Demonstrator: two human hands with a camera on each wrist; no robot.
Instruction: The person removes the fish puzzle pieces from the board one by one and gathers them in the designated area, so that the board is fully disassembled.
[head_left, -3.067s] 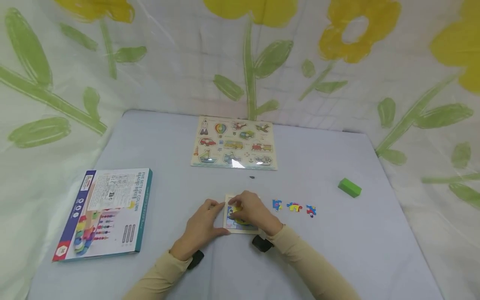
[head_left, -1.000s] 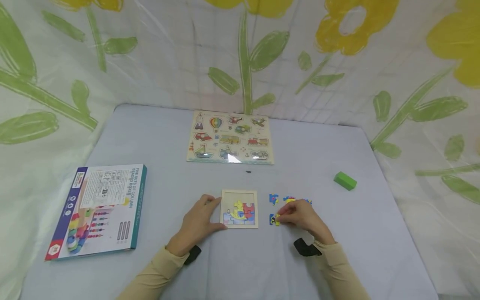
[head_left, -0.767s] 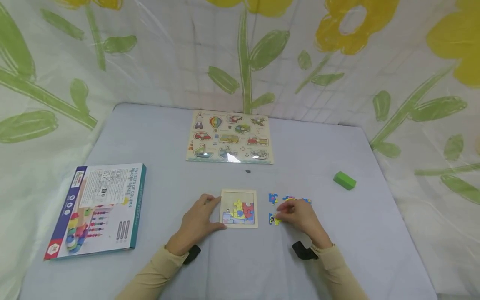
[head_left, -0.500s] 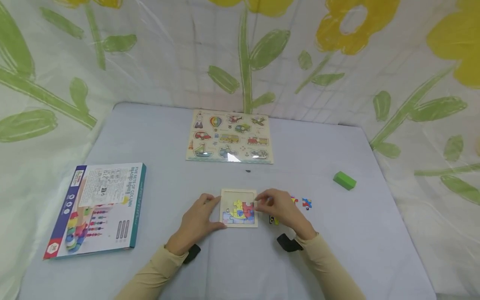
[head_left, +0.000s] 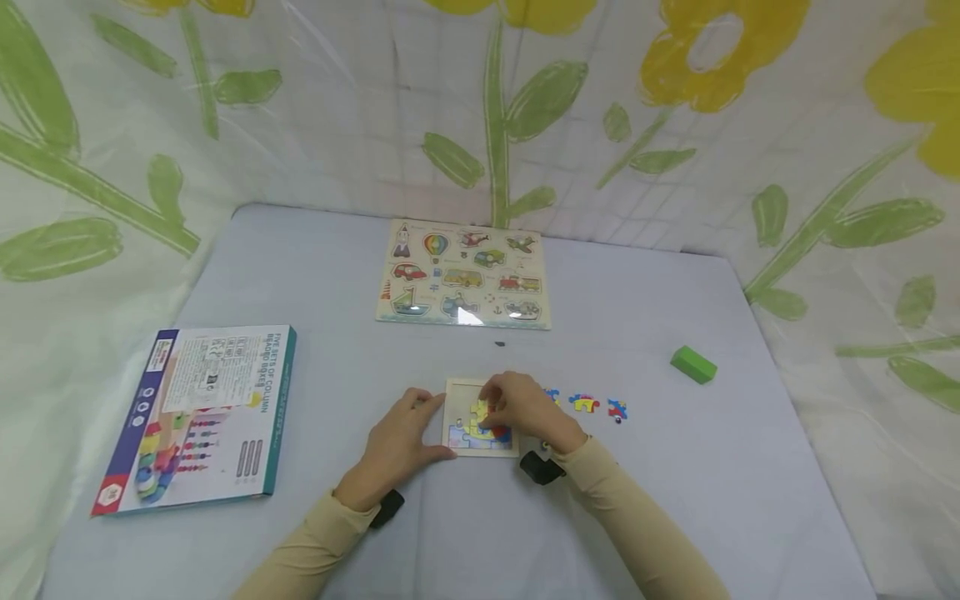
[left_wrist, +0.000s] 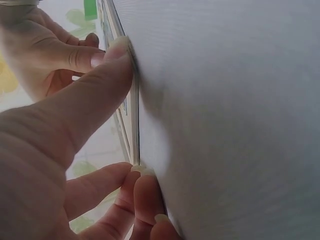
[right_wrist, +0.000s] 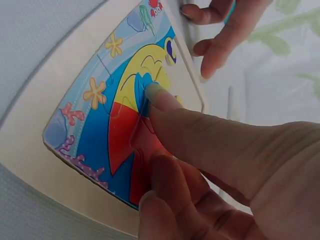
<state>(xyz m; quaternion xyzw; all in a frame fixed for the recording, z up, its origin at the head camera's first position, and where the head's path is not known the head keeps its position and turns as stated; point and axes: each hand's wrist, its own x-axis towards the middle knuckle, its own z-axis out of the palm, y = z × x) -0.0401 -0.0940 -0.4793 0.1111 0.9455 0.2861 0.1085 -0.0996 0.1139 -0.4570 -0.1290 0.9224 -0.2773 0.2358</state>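
The pale tabletop (head_left: 337, 350) carries a flat box (head_left: 198, 417), a vehicle puzzle board (head_left: 463, 275), a framed jigsaw (head_left: 467, 398), loose pieces (head_left: 583, 403) beside it and a green block (head_left: 693, 365).

The cardboard toy box (head_left: 197, 421) is marked "FIVE SETS OF COLUMN BEADED BOXES"; smaller print is illegible.

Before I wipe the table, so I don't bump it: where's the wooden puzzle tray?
In the head view, the puzzle tray lies just below centre, the left hand touching its left edge, the right hand over it, loose pieces to its right.
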